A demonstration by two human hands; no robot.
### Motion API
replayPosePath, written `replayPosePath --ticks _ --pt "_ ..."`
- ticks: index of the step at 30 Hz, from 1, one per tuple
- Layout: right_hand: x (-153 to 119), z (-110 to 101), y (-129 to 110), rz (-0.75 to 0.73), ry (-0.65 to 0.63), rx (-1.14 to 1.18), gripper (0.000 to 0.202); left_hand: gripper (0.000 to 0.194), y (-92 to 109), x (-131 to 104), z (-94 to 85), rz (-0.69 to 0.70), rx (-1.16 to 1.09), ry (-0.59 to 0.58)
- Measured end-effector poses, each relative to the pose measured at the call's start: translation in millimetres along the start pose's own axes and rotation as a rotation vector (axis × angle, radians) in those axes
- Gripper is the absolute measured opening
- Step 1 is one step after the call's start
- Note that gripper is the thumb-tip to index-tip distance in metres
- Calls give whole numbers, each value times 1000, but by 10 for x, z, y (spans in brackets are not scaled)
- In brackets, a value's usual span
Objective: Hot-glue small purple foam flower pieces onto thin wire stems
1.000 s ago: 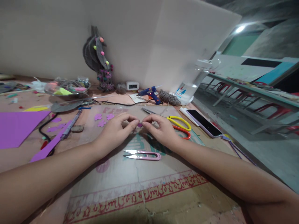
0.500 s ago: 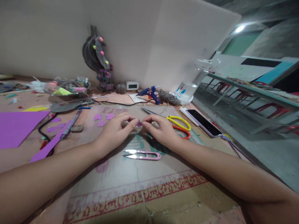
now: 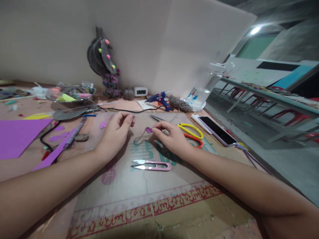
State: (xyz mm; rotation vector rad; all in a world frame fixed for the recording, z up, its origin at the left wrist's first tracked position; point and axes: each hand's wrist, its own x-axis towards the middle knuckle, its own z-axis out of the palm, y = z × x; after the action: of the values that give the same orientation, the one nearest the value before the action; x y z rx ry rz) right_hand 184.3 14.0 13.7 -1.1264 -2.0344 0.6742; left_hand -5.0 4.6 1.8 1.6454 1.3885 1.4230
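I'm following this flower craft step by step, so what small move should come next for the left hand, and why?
Probably bring the left hand back to the small purple piece that the right hand pinches alone. The left hand hangs open and empty beside it, and a thin loop dangles from the piece, so a second grip would likely steady it.

I'm seeing dim indoor light, one ceiling lamp [image 3: 256,30] glaring upper right, edges bowed by the lens, foreground forearms soft.
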Motion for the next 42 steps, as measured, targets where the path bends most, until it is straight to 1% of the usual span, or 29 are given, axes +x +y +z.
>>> replayPosePath --ticks 3,7,11,15,19,24,28,30,32,36,42 --pt "24 -4 30 39 15 -10 16 22 -25 1 9 6 0 -39" --pt "45 -1 67 100 -8 40 18 20 -45 -13 26 2 -36 -89" --pt "53 1 86 118 -1 81 18 24 2 -21 14 16 -29 -65" --pt "71 1 124 150 29 215 20 31 46 -18 -2 9 11 -52" --pt "88 5 164 148 45 290 23 27 26 -14 4 -27 4 -80" --pt "76 2 148 124 42 277 22 21 6 -18 22 -59 47 -136" --pt "52 -10 109 68 31 191 20 16 4 -20 33 -67 64 -116" --pt "43 -16 91 41 26 141 19 19 4 -23 34 -53 31 -123" --pt "38 -21 77 22 28 101 19 24 8 -28 32 -41 -2 -162" --pt "37 -26 57 7 34 61 18 27 25 -40 29 -27 15 -223" --pt "23 -25 33 -12 9 42 19 25 58 -60 37 -82 2 -220"
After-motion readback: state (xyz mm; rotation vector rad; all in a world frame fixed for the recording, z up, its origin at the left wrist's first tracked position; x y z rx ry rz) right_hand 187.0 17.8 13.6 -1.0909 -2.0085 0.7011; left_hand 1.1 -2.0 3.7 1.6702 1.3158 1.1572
